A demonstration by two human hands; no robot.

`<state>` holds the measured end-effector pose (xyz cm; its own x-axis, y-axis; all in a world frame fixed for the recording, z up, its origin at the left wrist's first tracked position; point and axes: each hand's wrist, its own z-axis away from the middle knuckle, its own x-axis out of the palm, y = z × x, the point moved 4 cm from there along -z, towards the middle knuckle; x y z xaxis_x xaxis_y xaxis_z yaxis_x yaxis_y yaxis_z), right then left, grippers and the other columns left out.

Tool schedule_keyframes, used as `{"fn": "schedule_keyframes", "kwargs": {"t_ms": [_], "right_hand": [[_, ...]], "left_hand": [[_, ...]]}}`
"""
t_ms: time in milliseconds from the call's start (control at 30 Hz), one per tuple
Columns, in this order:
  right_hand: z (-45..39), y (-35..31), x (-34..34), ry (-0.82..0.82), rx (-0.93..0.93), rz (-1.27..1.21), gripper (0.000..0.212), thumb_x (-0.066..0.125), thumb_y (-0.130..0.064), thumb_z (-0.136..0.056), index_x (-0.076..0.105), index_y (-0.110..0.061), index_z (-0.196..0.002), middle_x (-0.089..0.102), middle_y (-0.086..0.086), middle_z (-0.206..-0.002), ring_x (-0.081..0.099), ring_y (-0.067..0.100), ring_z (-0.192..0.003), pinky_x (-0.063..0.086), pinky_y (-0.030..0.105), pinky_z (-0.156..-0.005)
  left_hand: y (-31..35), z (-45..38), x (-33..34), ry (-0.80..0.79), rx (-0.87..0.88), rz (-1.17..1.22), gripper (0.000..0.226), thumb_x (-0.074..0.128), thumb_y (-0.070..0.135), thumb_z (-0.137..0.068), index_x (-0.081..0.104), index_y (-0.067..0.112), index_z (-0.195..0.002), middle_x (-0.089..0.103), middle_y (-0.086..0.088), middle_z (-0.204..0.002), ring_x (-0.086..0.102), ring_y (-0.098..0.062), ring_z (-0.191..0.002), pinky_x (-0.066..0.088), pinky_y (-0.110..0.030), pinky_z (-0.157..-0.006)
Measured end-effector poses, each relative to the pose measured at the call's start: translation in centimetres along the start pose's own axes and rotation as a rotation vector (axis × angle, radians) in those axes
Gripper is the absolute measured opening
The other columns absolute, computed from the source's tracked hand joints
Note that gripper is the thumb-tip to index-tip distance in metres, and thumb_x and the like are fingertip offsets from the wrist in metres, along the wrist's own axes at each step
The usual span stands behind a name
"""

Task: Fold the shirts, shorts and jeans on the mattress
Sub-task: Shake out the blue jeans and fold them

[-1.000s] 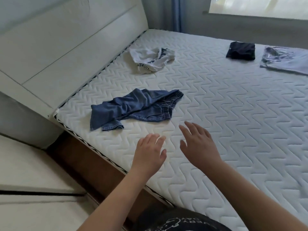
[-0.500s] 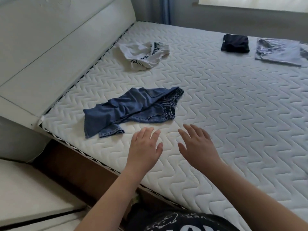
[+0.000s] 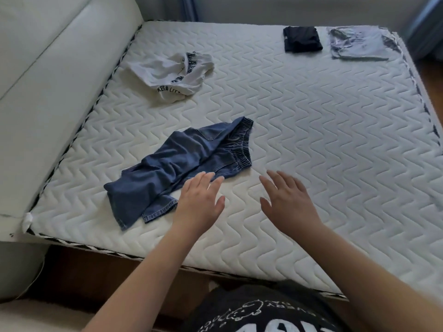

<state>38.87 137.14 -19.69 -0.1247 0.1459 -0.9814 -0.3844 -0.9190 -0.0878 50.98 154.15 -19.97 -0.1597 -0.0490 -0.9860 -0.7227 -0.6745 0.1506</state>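
Currently, counts first:
Garments: four on the mattress [image 3: 311, 144]; one pair of jeans [image 3: 182, 161], one white shirt [image 3: 175, 73], two folded pieces far side: dark one [image 3: 302, 39], grey one [image 3: 357, 44].
Jeans: crumpled, near-left area, just ahead of your hands.
Left hand [image 3: 200, 203]: fingers straight, tips over the jeans' edge, gripping nothing.
Right hand [image 3: 287, 202]: spread flat, right of the jeans, apart from them.

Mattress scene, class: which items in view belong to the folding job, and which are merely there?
Belong to the job:
jeans
white shirt
dark folded garment
grey-blue folded garment
mattress
left hand
right hand

Merely there:
headboard
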Motion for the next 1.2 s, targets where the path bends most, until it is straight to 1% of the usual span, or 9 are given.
{"fn": "schedule_keyframes", "kwargs": {"t_ms": [167,300,467,600,767,900,1000,1100,1200], "right_hand": [[-2.1,2.3,1.1,-0.016,0.044,-0.034,0.056,0.033,-0.045,-0.101,0.024,-0.026,-0.152,0.021,0.0,-0.162,0.018,0.023,-0.148,0.012,0.039,-0.12],[-5.2,3.6,3.1,-0.066,0.023,-0.058,0.058,0.034,-0.043,-0.1,0.023,-0.023,-0.153,0.023,0.001,-0.161,0.018,0.022,-0.147,0.012,0.038,-0.119],[-10.0,3.5,5.8,-0.145,0.005,-0.085,0.06,0.035,-0.042,-0.101,0.02,-0.021,-0.155,0.023,0.003,-0.161,0.019,0.022,-0.148,0.016,0.039,-0.118],[-14.8,2.9,8.0,-0.152,0.017,-0.095,0.061,0.037,-0.041,-0.1,0.022,-0.019,-0.154,0.025,0.006,-0.16,0.023,0.024,-0.146,0.016,0.038,-0.117],[-21.0,3.6,12.4,-0.121,0.097,-0.145,0.06,0.039,-0.038,-0.1,0.026,-0.016,-0.154,0.03,0.008,-0.159,0.027,0.025,-0.145,0.018,0.037,-0.117],[-26.2,5.0,17.5,-0.158,0.169,-0.185,0.062,0.032,-0.044,-0.102,0.016,-0.018,-0.156,0.018,0.005,-0.163,0.015,0.022,-0.149,0.011,0.036,-0.119],[-30.1,5.4,21.0,-0.135,0.181,-0.159,0.062,0.032,-0.043,-0.102,0.013,-0.018,-0.157,0.01,0.005,-0.164,0.007,0.023,-0.151,0.006,0.038,-0.121],[-34.3,5.1,24.4,-0.085,0.178,-0.152,0.062,0.036,-0.038,-0.102,0.019,-0.014,-0.156,0.012,0.008,-0.164,0.009,0.027,-0.151,0.0,0.041,-0.121],[-37.6,5.4,28.5,-0.08,0.205,-0.182,0.063,0.037,-0.041,-0.102,0.019,-0.014,-0.156,0.012,0.007,-0.164,0.011,0.025,-0.151,0.003,0.041,-0.122]], "left_hand": [[1.4,-3.5,1.0,-0.048,0.066,-0.021,0.052,0.045,0.041,-0.097,0.042,0.023,-0.146,0.043,0.0,-0.148,0.032,-0.021,-0.141,0.021,-0.038,-0.114],[2.1,-6.1,1.8,-0.086,0.107,-0.047,0.051,0.045,0.04,-0.097,0.044,0.022,-0.145,0.044,-0.002,-0.148,0.034,-0.023,-0.14,0.024,-0.039,-0.114],[0.6,-10.1,2.2,-0.07,0.105,-0.068,0.05,0.053,0.034,-0.094,0.05,0.018,-0.142,0.05,-0.007,-0.144,0.041,-0.027,-0.137,0.03,-0.043,-0.112],[-1.3,-13.9,4.2,-0.071,0.118,-0.05,0.05,0.061,0.03,-0.091,0.055,0.014,-0.138,0.053,-0.01,-0.141,0.044,-0.03,-0.135,0.034,-0.045,-0.111],[-3.0,-19.2,7.9,-0.073,0.214,-0.065,0.049,0.069,0.025,-0.086,0.061,0.011,-0.132,0.056,-0.014,-0.138,0.049,-0.033,-0.132,0.039,-0.048,-0.11],[-4.3,-24.7,11.6,-0.106,0.263,-0.084,0.049,0.063,0.027,-0.09,0.057,0.013,-0.136,0.052,-0.013,-0.144,0.044,-0.031,-0.137,0.034,-0.046,-0.114],[-4.9,-28.9,15.2,-0.145,0.283,-0.084,0.051,0.054,0.03,-0.094,0.048,0.016,-0.143,0.043,-0.01,-0.151,0.034,-0.028,-0.143,0.024,-0.043,-0.119],[-5.7,-32.8,19.4,-0.154,0.276,-0.066,0.051,0.049,0.028,-0.096,0.045,0.016,-0.146,0.04,-0.009,-0.153,0.031,-0.027,-0.144,0.02,-0.041,-0.119],[-6.5,-36.6,23.7,-0.159,0.283,-0.008,0.052,0.047,0.022,-0.095,0.044,0.015,-0.146,0.041,-0.009,-0.152,0.031,-0.027,-0.145,0.02,-0.04,-0.119]]}}
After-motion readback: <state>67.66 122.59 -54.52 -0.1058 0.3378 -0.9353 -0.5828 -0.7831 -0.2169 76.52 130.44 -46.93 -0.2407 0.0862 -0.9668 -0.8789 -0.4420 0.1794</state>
